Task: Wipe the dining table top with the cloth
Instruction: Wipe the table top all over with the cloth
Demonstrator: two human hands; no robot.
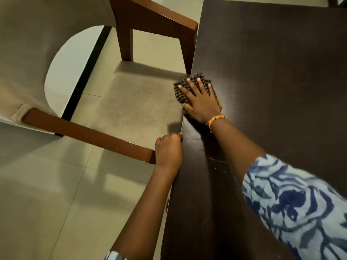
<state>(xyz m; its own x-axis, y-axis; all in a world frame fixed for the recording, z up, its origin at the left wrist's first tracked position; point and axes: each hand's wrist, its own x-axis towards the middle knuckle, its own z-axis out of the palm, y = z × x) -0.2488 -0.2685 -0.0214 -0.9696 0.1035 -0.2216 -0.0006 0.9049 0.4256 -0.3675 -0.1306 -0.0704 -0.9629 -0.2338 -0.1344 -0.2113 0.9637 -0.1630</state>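
Right hand (201, 102) flat, fingers spread, palm pressing on cloth (189, 87). Cloth: dark check, crumpled, on table (272, 72) at its left edge, one corner overhanging; most of it lies under and ahead of my fingers. Orange band (216, 119) on that wrist. Left hand (169, 151) curled over table edge nearer me, holding nothing else. Chair (131, 102) just beside that edge.

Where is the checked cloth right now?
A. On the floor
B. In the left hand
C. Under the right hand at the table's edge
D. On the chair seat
C: the right hand lies flat with spread fingers on the checked cloth, pressing it onto the dark table at its edge, while the left hand grips the table's edge with no cloth in it.
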